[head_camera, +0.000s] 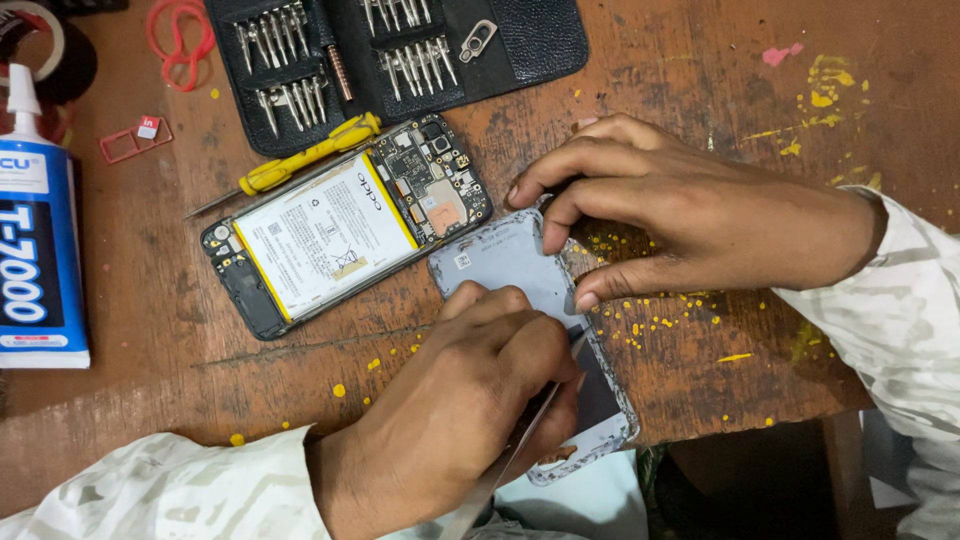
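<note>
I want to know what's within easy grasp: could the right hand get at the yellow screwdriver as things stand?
Probably yes. The right hand rests on the grey back cover; the yellow screwdriver lies uncovered beyond the opened phone, nothing on it.

Far: black bit case (400, 50), open, red scissors (180, 40) left of it. Opened phone (340, 225), battery showing; yellow screwdriver (300, 158) alongside. Glue tube (35, 240) far left. Paint-flecked wooden table (700, 80).

Two hands working, left hand (470, 400), right hand (690, 215), one opened phone (340, 225), one back cover (515, 265), one yellow screwdriver (300, 160), one bit case (390, 55), one glue tube (35, 230), one red SIM tray (135, 140).
</note>
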